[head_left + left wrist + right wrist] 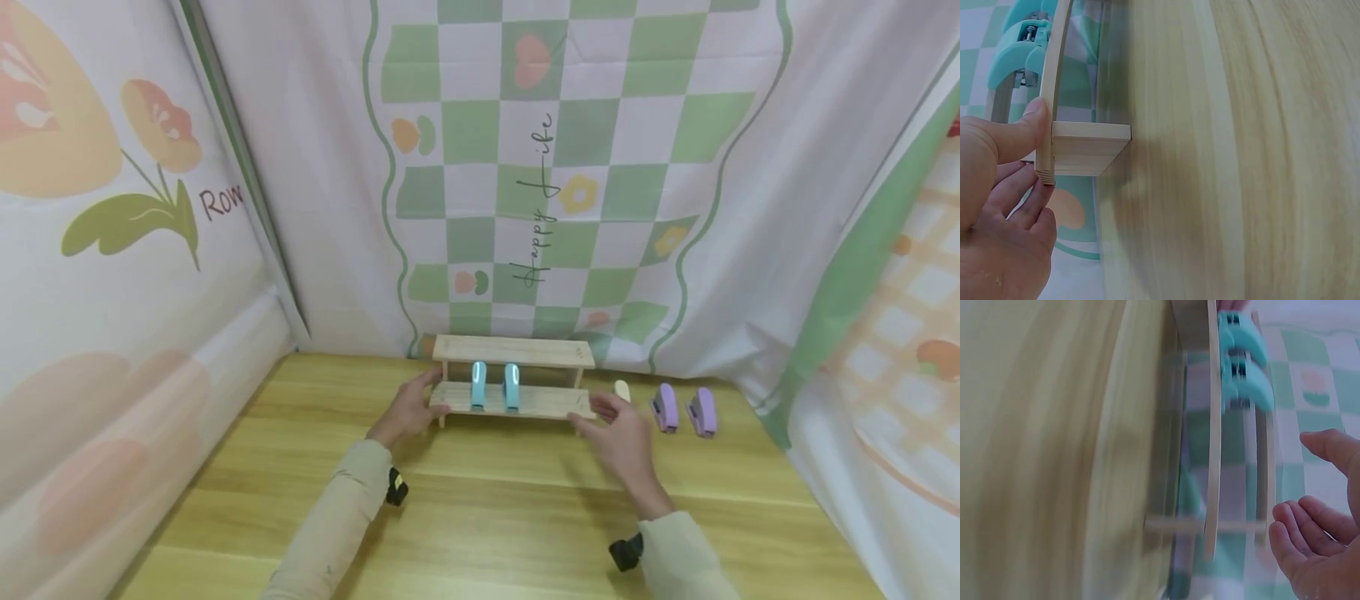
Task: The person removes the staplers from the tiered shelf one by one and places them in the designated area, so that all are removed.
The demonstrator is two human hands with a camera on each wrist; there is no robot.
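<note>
A small two-tier wooden shelf point(543, 402) stands toward the back of the table. On its lower tier, two turquoise staplers point(478, 385) point(1022, 47) stand side by side, left of the middle. My left hand point(408, 408) pinches the left end of the lower board point(1054, 75), thumb on the top face and fingers around the end. At the shelf's right end is my right hand point(624, 437), overlapping the corner in the head view. In the right wrist view, that hand point(1325, 531) shows a gap between thumb and fingers and stands apart from the board point(1213, 469).
Two purple staplers point(665, 408) point(702, 412) stand on the table right of the shelf. A cream-coloured object point(622, 390) peeks out behind my right hand, mostly hidden. Printed curtains point(330, 208) hang behind the table point(487, 517) and along both sides.
</note>
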